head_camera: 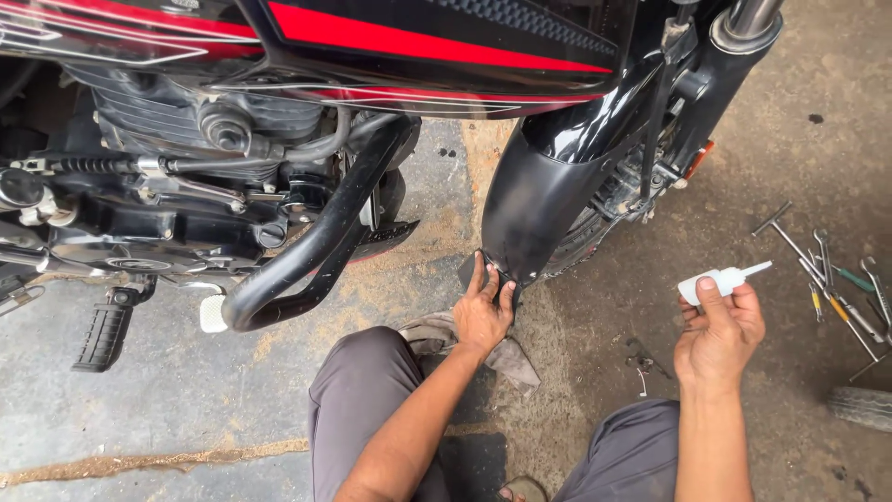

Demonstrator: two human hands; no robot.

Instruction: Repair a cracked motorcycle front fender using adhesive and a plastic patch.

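A black motorcycle with red stripes stands in front of me, its black front mudguard (534, 191) curving down over the tyre. My left hand (483, 311) pinches the lower tip of that mudguard between fingers and thumb. My right hand (717, 333) is raised to the right, apart from the bike, holding a small white squeeze tube (720, 279) with its thin nozzle pointing right. My knees in grey trousers (358, 390) are below both hands.
A black crash guard bar (316, 246) and a footpeg (104, 335) jut out at the left. A dirty rag (432, 332) lies under my left wrist. Several wrenches and screwdrivers (836, 284) lie on the concrete floor at the right, by a tyre edge (862, 406).
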